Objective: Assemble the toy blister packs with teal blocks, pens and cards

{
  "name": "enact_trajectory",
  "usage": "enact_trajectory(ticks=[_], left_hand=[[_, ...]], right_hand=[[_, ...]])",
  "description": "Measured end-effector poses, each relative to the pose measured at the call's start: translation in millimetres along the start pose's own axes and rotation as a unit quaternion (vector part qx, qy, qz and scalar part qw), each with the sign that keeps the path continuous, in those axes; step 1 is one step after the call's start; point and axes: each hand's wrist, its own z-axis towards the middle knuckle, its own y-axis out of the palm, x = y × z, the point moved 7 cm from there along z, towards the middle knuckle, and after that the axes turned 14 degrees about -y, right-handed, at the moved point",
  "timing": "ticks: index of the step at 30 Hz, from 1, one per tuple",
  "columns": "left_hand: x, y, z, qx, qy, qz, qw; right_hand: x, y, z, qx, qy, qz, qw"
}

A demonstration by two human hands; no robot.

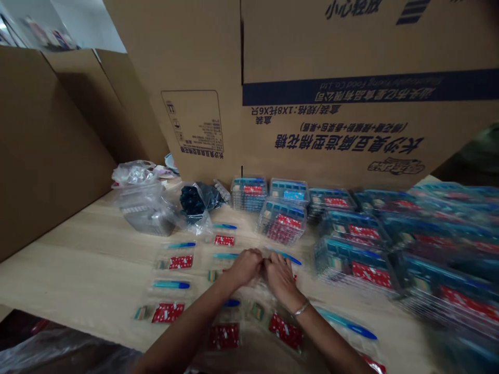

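Side by side over the middle of the table, my left hand (pixel 248 266) and my right hand (pixel 278 274) have their fingers curled closed and nearly meet. Whatever they pinch is hidden and blurred. Beneath them lie clear plastic trays, each with a blue stick or pen (pixel 289 256), a red patterned packet (pixel 286 331) and a small greenish piece (pixel 257 310). More such trays are spread left of my hands, with another blue stick (pixel 171 284) and red packet (pixel 168 312) showing. A bracelet circles my right wrist.
Stacks of filled clear trays (pixel 283 221) stand behind and along the right, some blurred (pixel 452 285). A clear plastic bag (pixel 142 197) and a dark bundle in plastic (pixel 198 200) sit at the back left. A large printed carton (pixel 202 67) walls off the back.
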Motion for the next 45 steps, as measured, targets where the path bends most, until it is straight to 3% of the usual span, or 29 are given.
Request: enact_trajectory(ticks=[8,16,29,37,40,42,45], left_hand=[[-14,-7.9,14,-0.063,0.059,-0.074,0.994],[-14,-7.4,16,-0.087,0.086,-0.091,0.988],[-9,-9.9,11,-0.093,0.075,-0.081,0.99],[-6,-13.3,9,-0.096,0.077,-0.088,0.989],[-5,-26.9,-2,-0.027,0.05,-0.154,0.986],[-10,-36.8,-16,0.031,-0.009,-0.263,0.964],[-11,-33.4,-42,0.025,-0.082,-0.445,0.891]], right_hand=[[6,-10,8,-0.016,-0.039,0.053,0.998],[8,-6,0,0.035,0.002,0.091,0.995],[20,5,11,0.066,-0.084,0.195,0.975],[28,-2,8,0.099,-0.127,0.27,0.949],[29,-19,1,0.147,-0.125,0.292,0.937],[24,-35,-5,0.17,-0.129,0.326,0.921],[11,-53,-14,0.155,-0.135,0.386,0.899]])
